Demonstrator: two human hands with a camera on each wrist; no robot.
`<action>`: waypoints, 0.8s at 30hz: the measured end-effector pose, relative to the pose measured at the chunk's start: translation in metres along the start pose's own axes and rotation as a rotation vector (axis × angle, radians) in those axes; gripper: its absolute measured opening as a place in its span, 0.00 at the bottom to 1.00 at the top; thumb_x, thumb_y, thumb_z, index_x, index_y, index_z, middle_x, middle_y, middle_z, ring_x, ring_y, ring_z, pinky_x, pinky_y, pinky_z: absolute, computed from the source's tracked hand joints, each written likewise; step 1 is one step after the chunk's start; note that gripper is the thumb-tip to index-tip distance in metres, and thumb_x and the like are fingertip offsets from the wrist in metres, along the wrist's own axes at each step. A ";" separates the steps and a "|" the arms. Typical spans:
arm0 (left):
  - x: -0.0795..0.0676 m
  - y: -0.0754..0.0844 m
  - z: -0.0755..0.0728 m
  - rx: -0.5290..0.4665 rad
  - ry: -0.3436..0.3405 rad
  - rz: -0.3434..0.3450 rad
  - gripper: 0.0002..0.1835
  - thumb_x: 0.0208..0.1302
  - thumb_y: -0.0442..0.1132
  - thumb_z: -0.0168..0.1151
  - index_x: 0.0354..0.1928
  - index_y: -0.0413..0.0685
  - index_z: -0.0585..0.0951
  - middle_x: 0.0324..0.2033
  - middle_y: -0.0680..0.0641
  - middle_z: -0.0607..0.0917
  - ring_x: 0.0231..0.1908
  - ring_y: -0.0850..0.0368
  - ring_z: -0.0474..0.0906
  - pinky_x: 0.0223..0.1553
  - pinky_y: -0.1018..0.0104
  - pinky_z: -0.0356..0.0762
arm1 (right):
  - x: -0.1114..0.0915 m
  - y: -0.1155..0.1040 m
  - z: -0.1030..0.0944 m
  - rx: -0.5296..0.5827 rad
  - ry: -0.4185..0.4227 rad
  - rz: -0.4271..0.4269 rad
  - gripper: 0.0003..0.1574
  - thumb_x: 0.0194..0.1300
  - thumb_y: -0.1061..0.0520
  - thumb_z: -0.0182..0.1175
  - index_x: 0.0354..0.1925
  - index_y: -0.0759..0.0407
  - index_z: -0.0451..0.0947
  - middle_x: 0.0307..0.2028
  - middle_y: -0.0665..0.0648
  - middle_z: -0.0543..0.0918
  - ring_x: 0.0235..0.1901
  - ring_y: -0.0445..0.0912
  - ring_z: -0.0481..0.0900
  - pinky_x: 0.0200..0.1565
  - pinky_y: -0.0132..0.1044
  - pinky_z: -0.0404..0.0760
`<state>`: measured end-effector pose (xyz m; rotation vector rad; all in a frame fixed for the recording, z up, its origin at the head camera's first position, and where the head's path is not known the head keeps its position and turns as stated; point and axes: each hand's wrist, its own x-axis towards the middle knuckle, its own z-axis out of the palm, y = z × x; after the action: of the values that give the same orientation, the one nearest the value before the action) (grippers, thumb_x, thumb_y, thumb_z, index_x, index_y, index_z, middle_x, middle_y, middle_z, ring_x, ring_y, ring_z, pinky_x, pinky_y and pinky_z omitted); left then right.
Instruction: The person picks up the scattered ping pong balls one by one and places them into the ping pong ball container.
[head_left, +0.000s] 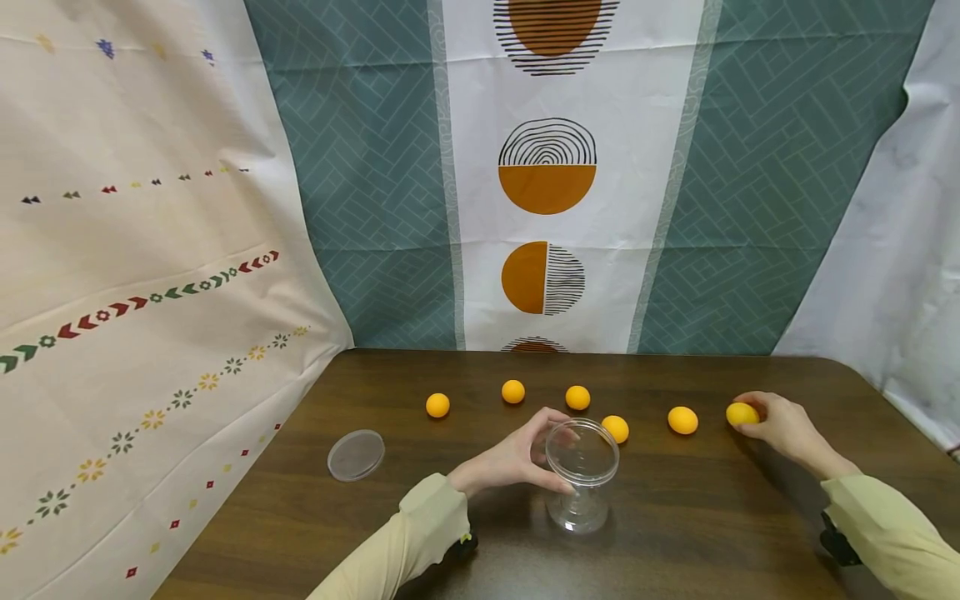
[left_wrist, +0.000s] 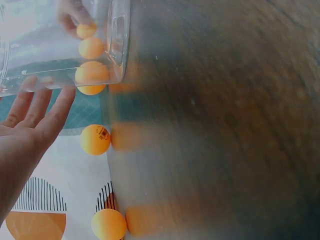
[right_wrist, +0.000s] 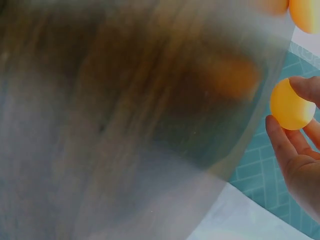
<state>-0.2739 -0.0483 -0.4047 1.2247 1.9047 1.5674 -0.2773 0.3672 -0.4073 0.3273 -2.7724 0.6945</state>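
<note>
A clear, round, open-topped jar stands on the table left of the right hand. My left hand holds its left side, thumb in front and fingers behind; through the wall I see no ball inside. In the left wrist view, the fingertips of the left hand lie against the jar. Far to the right, my right hand pinches an orange ping-pong ball between thumb and fingers. The right wrist view shows this ball in the fingertips; a slim gap from the tabletop cannot be ruled out.
Several more orange ping-pong balls lie in a loose row across the table: one ball at left, another ball just behind the jar, another ball near the right hand. A clear round lid lies at left on the dark wooden table.
</note>
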 end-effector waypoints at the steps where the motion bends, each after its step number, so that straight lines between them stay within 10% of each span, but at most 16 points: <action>1: 0.000 0.000 0.000 0.001 0.000 0.000 0.34 0.51 0.37 0.68 0.57 0.57 0.60 0.54 0.46 0.70 0.55 0.55 0.65 0.47 0.62 0.70 | 0.000 -0.001 0.000 0.001 -0.003 0.002 0.23 0.48 0.63 0.68 0.40 0.74 0.73 0.32 0.68 0.76 0.30 0.57 0.72 0.33 0.52 0.70; 24: -0.001 0.002 0.001 -0.004 -0.002 0.015 0.35 0.50 0.36 0.68 0.57 0.56 0.60 0.54 0.44 0.70 0.55 0.54 0.65 0.47 0.62 0.69 | 0.005 -0.028 -0.002 0.061 0.032 -0.043 0.25 0.49 0.59 0.68 0.44 0.72 0.73 0.38 0.69 0.77 0.35 0.59 0.76 0.35 0.51 0.72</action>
<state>-0.2722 -0.0486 -0.4036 1.2416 1.8948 1.5758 -0.2739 0.3436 -0.3920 0.3828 -2.7095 0.7685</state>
